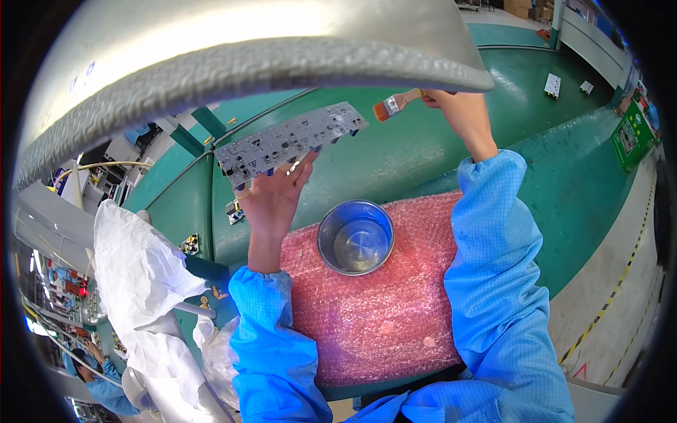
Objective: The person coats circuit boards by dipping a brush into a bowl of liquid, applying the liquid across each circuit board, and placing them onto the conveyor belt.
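Fingers (296, 169) under circuit board (289, 141), near metal bowl (355, 237)

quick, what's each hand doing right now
Left hand: closed on a grey circuit board, held up.
Right hand: closed on a small paintbrush.

Open green bench top (423, 155) beyond the pink bubble wrap (381, 310) gives free room btwn the raised circuit board (289, 141) and the brush (395, 104). Metal bowl (355, 236) stands on the wrap's far edge, right btwn both forearms. Grey curved hood (282, 49) overhangs close above, approx touching the brush hand. White plastic sheet (141, 282) crowds the left side.
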Demonstrator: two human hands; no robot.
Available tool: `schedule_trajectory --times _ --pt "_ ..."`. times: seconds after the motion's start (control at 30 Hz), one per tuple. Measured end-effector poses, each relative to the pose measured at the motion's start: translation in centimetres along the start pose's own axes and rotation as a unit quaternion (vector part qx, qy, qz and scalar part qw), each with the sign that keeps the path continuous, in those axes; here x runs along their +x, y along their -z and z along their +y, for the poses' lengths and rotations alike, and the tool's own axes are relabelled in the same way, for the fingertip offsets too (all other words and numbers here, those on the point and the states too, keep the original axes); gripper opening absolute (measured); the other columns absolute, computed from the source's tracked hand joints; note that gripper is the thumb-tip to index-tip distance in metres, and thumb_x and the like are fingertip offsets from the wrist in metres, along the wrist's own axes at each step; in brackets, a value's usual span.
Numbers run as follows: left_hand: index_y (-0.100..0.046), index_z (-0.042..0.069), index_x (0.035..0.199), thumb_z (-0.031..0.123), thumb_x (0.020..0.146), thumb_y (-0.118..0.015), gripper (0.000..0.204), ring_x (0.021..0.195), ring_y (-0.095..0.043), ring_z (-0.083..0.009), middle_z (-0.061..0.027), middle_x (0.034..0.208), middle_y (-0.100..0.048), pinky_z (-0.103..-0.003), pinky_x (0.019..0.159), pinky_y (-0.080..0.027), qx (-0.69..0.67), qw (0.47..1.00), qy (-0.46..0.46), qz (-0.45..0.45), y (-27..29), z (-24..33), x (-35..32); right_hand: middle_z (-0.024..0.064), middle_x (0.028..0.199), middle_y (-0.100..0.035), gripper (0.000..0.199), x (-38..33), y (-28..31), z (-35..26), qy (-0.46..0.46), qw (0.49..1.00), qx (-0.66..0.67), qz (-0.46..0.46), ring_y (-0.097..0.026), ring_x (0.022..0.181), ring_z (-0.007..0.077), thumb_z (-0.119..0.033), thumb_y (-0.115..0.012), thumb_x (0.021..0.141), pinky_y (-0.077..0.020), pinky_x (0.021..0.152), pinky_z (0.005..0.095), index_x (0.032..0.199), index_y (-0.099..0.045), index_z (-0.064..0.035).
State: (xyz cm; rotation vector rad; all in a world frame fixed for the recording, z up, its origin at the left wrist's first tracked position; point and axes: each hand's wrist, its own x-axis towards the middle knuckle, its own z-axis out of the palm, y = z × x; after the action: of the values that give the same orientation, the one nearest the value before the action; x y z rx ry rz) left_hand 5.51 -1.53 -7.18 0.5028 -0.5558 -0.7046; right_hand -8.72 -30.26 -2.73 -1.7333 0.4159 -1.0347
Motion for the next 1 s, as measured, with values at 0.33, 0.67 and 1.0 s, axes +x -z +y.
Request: schedule_trajectory --times 0.33,0.67,1.0 --pt "-0.035 0.0 0.134 0.054 0.089 -0.049 0.071 0.126 -0.035 -0.0542 -0.0345 0.137 -0.032 -0.051 0.099 -0.045 -0.048 0.984 0.13 0.109 6.0 -1.6 0.3 0.0026 0.069 -0.064 0.022 -0.8 0.2 -1.9 0.048 0.998 -0.014 0.033 -0.056 0.061 0.0072 -0.021 -0.068 0.08 -0.0439 0.057 0.023 0.085 -0.07 0.0003" --pt "-0.064 -0.004 0.106 0.003 0.076 -0.067 0.031 0.083 -0.066 -0.0141 -0.0064 0.09 -0.069 -0.025 0.073 -0.05 0.604 0.778 0.134 0.111 10.1 0.3 0.4 0.005 0.069 -0.065 0.024 -1.1 -0.3 -2.1 0.137 0.984 -0.105 0.037 -0.056 0.06 0.0094 -0.021 -0.068 0.08 -0.0438 0.056 0.0266 0.09 -0.069 0.0012" --pt "-0.071 0.003 0.09 0.015 0.072 -0.072 0.022 0.074 -0.065 -0.0332 -0.0202 0.081 -0.067 -0.04 0.069 -0.051 0.879 0.436 -0.074 0.179 13.7 2.4 -0.6 0.0074 0.072 -0.067 0.022 -1.5 -0.9 -2.0 0.097 0.989 -0.109 -0.01 -0.06 0.064 0.0108 -0.018 -0.068 0.08 -0.0461 0.059 0.0274 0.092 -0.069 0.0004"
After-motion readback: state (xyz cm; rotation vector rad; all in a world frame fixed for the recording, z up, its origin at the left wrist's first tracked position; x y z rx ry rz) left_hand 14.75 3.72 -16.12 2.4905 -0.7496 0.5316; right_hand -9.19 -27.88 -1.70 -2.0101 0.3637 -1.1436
